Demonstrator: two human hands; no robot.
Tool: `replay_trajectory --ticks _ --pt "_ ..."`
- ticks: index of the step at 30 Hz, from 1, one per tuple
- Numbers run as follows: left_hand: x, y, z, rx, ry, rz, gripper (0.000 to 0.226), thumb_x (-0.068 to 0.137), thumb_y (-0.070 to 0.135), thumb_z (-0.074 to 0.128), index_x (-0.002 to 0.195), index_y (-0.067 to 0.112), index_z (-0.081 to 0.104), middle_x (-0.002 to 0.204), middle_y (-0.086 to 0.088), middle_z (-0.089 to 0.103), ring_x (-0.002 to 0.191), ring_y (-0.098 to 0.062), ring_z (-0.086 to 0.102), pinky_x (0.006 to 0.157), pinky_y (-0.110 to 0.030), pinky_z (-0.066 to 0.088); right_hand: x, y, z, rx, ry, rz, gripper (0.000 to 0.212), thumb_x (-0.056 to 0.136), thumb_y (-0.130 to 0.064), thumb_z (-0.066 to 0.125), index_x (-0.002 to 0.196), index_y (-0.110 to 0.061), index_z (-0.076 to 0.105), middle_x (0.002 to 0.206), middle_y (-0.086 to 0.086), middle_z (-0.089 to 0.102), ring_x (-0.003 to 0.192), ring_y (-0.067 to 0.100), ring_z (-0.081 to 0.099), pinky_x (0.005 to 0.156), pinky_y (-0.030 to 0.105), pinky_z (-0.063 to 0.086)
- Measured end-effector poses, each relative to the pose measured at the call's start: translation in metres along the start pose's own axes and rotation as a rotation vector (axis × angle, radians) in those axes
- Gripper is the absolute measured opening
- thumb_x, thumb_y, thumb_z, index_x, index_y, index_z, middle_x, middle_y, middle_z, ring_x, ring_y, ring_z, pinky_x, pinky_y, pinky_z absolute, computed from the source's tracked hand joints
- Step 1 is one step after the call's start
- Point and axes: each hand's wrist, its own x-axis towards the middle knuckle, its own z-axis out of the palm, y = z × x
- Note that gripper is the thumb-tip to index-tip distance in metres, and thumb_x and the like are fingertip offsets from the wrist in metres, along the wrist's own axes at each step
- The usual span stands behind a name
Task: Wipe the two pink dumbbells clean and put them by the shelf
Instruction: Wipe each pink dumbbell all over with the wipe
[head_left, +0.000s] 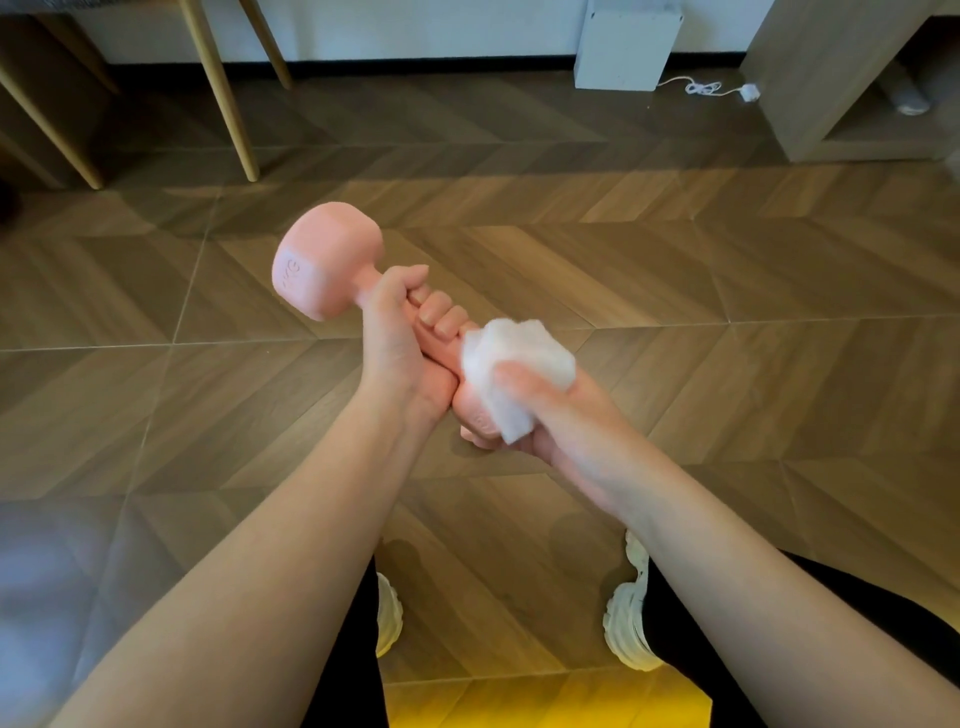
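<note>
A pink dumbbell (324, 260) is held in the air over the wooden floor, its far head up and to the left, its near head mostly hidden. My left hand (402, 332) grips its handle with fingers curled round it. My right hand (550, 410) holds a crumpled white tissue (511, 366) pressed around the near head of the dumbbell. Only one dumbbell is in view. A low wooden shelf unit (831, 83) stands at the far right.
Wooden chair or table legs (223, 93) stand at the far left. A white box (626, 44) and a white cable with plug (722, 89) lie by the wall. My two white shoes (631, 618) are on the herringbone floor below my arms.
</note>
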Motion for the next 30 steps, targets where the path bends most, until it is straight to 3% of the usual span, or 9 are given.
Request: replay_trajectory --ticks 4,7,9,12,14,19,23,27,30 --pt "0.000 0.000 -0.002 0.019 0.020 -0.005 0.039 0.093 0.016 0.046 0.059 0.021 0.028 0.049 0.006 0.020 0.041 -0.012 0.022 0.043 -0.023 0.029 -0.001 0.007 0.001 -0.109 0.014 -0.004 0.070 0.071 -0.038 0.080 0.131 -0.019 0.051 0.123 0.012 0.065 0.105 0.029 0.067 0.088 0.055 0.056" --pt "-0.002 -0.003 0.001 0.003 0.013 -0.011 0.039 0.093 0.014 0.047 0.059 0.020 0.029 0.047 0.006 0.022 0.039 -0.011 0.023 0.040 -0.021 0.028 0.000 0.005 0.009 -0.054 0.150 0.021 0.060 0.077 -0.050 0.070 0.126 -0.021 0.053 0.118 0.018 0.067 0.100 0.040 0.069 0.076 0.049 0.059" --pt "-0.002 -0.003 0.002 0.004 -0.002 -0.001 0.038 0.093 0.014 0.047 0.059 0.020 0.029 0.048 0.006 0.022 0.040 -0.011 0.023 0.041 -0.022 0.030 0.000 0.002 0.009 -0.011 0.171 0.024 0.053 0.085 -0.052 0.060 0.125 -0.018 0.056 0.116 0.023 0.067 0.093 0.046 0.066 0.081 0.060 0.057" --pt "0.000 -0.001 0.000 0.030 -0.022 0.026 0.037 0.091 0.015 0.046 0.059 0.021 0.030 0.049 0.006 0.021 0.042 -0.012 0.023 0.044 -0.024 0.032 -0.001 -0.002 0.003 0.138 0.087 0.059 0.040 0.099 -0.038 0.050 0.128 -0.010 0.055 0.127 0.032 0.058 0.093 0.038 0.060 0.091 0.069 0.047" --pt "0.000 0.001 -0.003 0.032 -0.035 0.038 0.036 0.091 0.015 0.046 0.059 0.021 0.030 0.049 0.007 0.021 0.041 -0.012 0.023 0.044 -0.024 0.031 -0.001 -0.003 -0.003 0.248 -0.015 0.115 0.048 0.093 -0.036 0.057 0.134 -0.012 0.052 0.133 0.032 0.054 0.098 0.038 0.058 0.093 0.063 0.048" --pt "-0.002 -0.002 -0.003 0.065 -0.057 0.039 0.039 0.094 0.016 0.045 0.058 0.020 0.031 0.048 0.005 0.023 0.042 -0.012 0.025 0.044 -0.024 0.032 -0.005 0.001 -0.002 0.330 -0.148 0.262 0.069 0.078 -0.044 0.071 0.138 -0.016 0.050 0.118 0.026 0.063 0.097 0.041 0.066 0.080 0.045 0.060" --pt "-0.001 -0.003 -0.002 0.028 0.003 0.053 0.030 0.094 0.020 0.053 0.069 0.018 0.036 0.055 0.004 0.034 0.048 -0.012 0.036 0.054 -0.025 0.039 0.002 0.003 -0.005 0.077 -0.030 0.070 0.077 0.072 -0.036 0.083 0.138 -0.019 0.047 0.136 0.017 0.058 0.110 0.031 0.064 0.096 0.060 0.051" --pt "0.000 -0.006 -0.005 -0.039 0.100 0.030 0.033 0.094 0.018 0.053 0.069 0.018 0.032 0.051 0.005 0.029 0.041 -0.010 0.031 0.045 -0.021 0.035 0.000 0.003 -0.001 -0.171 0.115 -0.030 0.053 0.070 -0.054 0.073 0.115 -0.038 0.053 0.115 -0.006 0.068 0.106 0.018 0.068 0.094 0.054 0.054" --pt "0.001 -0.003 -0.003 -0.032 0.115 0.057 0.033 0.094 0.017 0.049 0.067 0.019 0.030 0.050 0.005 0.024 0.041 -0.011 0.025 0.043 -0.021 0.029 -0.002 0.000 -0.004 -0.176 0.015 -0.040 0.050 0.072 -0.043 0.073 0.117 -0.038 0.051 0.120 -0.004 0.066 0.108 0.017 0.067 0.096 0.054 0.053"
